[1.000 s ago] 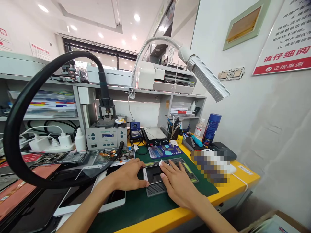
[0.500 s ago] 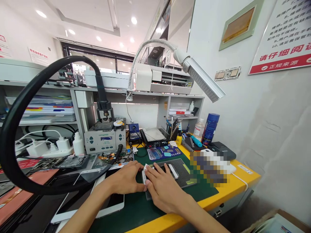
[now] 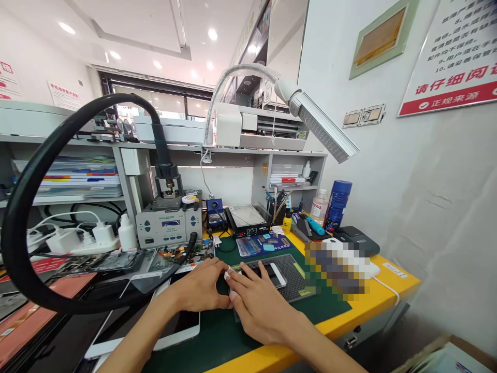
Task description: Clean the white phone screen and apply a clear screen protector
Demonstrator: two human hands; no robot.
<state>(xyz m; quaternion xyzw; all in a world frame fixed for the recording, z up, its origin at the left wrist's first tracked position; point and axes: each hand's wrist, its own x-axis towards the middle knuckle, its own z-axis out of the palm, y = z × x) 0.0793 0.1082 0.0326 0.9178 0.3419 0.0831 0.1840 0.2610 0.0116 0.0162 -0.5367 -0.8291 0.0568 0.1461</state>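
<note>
A white-framed smartphone [image 3: 278, 275] lies on a dark grey textured pad [image 3: 295, 277], most of it covered by my hands. My left hand [image 3: 205, 285] grips the phone's near-left end, thumb below and fingertips above. My right hand [image 3: 260, 300] lies across the phone with several fingers extended. Beneath its fingertips is a small white wipe [image 3: 227, 274], pressed against the phone's left end; most of the wipe is hidden. Both thumbs almost meet at the phone's lower edge.
White-framed tablets [image 3: 178, 331] lie on the left, under a looping black hose [image 3: 19, 248]. A grey rework station [image 3: 166, 228], a black-based heating plate [image 3: 250, 223] and a blue card [image 3: 267, 243] stand behind. A blue spray can [image 3: 338, 204] is at the right.
The right fingertips and the wipe have slid slightly left and down over the phone's end, covering more of it. My left hand keeps its place.
</note>
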